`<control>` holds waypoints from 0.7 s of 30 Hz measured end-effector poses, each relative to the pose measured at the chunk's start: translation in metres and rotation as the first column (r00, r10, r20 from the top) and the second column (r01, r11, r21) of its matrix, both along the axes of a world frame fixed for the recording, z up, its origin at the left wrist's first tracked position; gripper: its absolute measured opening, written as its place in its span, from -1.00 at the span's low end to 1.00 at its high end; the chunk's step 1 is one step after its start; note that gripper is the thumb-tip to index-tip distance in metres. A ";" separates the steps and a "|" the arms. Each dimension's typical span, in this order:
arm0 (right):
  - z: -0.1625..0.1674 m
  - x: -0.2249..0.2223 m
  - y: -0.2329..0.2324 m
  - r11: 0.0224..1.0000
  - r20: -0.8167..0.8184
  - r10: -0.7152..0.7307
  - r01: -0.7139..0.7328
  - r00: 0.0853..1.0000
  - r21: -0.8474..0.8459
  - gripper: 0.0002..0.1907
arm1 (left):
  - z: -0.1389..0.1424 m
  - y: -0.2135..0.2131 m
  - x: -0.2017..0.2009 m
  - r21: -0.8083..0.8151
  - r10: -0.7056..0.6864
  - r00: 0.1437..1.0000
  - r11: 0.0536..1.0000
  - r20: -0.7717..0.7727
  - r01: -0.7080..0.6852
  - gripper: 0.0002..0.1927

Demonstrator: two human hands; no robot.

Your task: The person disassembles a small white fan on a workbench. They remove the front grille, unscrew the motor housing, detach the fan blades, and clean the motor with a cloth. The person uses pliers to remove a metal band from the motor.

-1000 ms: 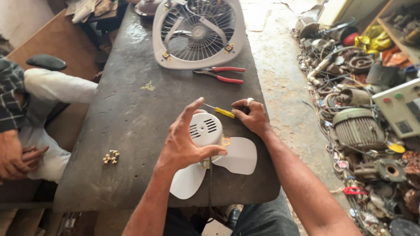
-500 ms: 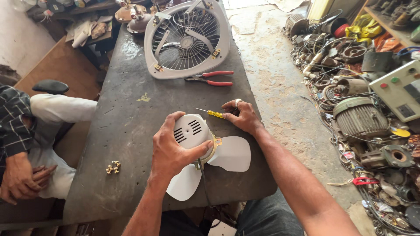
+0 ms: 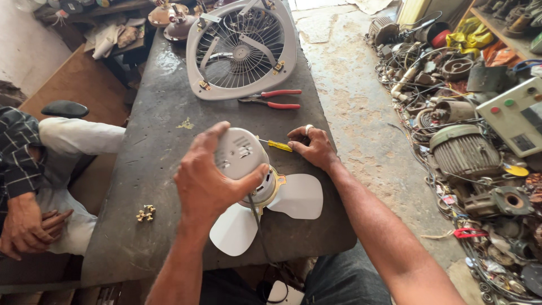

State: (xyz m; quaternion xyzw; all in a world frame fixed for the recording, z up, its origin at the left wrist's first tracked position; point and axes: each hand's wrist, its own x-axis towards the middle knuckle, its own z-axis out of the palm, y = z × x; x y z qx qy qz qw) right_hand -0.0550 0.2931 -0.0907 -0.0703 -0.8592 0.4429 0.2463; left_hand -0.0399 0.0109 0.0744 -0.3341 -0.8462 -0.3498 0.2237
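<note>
My left hand [image 3: 208, 183] is clamped over the white fan motor housing [image 3: 241, 161], fingers spread wide around its dome, thumb on the near side. The motor sits blade-side down near the front edge of the dark workbench [image 3: 152, 147], white blades [image 3: 296, 195] sticking out from under it. My right hand [image 3: 313, 148] is just right of the motor, fingers curled narrow around a yellow-handled screwdriver [image 3: 278, 145], tip pointing at the housing. Red-handled pliers [image 3: 274, 99] and the grey fan guard [image 3: 243, 48] lie farther up the bench. Small brass fittings [image 3: 145, 213] to my left.
</note>
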 end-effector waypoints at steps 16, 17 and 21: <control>-0.012 -0.018 0.025 0.998 -0.054 0.036 -0.038 0.998 -0.044 -0.75 | -0.177 -0.059 0.048 0.986 -0.613 0.775 0.150 0.152 -0.075 -0.14; -0.012 -0.019 0.025 0.997 -0.062 0.043 -0.046 0.997 -0.058 -0.75 | -0.184 -0.058 0.042 0.977 -0.590 0.790 0.209 0.165 -0.048 -0.15; -0.012 -0.023 0.024 0.996 -0.039 0.042 -0.044 0.998 -0.075 -0.75 | -0.190 -0.066 0.032 0.872 -0.592 0.778 0.473 0.210 0.124 -0.19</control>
